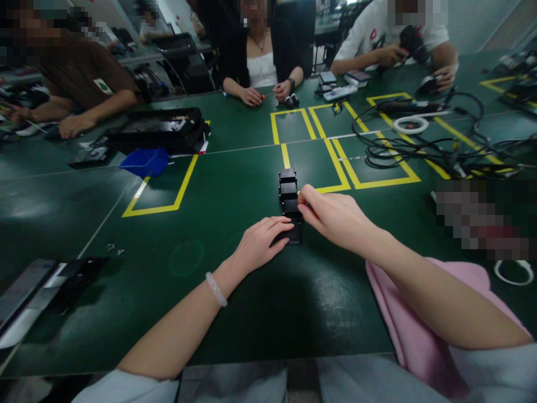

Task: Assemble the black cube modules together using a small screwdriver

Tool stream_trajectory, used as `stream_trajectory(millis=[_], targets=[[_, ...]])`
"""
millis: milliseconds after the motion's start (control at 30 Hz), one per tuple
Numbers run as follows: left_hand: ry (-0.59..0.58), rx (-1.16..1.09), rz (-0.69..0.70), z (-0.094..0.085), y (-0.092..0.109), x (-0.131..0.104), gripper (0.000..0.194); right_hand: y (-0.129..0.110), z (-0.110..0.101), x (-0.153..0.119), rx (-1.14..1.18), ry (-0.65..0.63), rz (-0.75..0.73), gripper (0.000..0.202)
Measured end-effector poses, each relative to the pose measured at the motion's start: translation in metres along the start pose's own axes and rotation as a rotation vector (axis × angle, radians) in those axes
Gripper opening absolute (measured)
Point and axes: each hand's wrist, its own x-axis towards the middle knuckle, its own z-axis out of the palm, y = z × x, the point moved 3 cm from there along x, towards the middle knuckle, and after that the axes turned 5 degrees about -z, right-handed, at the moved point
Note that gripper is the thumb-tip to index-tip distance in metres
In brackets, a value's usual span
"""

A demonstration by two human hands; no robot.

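Block (pixel 297 234) against the left hand (pixel 265 239)

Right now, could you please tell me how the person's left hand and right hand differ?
The left hand lies outstretched over the nearest black piece, while the right hand is curled, thumb close to forefinger, at the side of the next black piece. A pale bracelet sits behind the left hand; none shows behind the right hand. Both are ungloved and at the same row.
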Motion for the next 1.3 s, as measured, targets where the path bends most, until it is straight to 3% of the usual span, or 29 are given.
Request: stream_trajectory(millis=[967, 1133, 1300], targets=[[-0.001, 0.016, -0.001, 0.0007, -0.0007, 0.0001, 0.029, -0.0012, 0.0008, -0.0018, -0.047, 0.070, 0.005, 0.022], [0.006, 0.012, 0.008, 0.0015, -0.0011, 0.0002, 0.030, 0.0002, 0.0037, -0.0003, -0.082, 0.025, -0.011, 0.028], [-0.005, 0.009, -0.003, 0.0015, -0.0013, 0.0000, 0.029, 0.0002, 0.0037, 0.0011, -0.044, 0.029, -0.008, 0.022]])
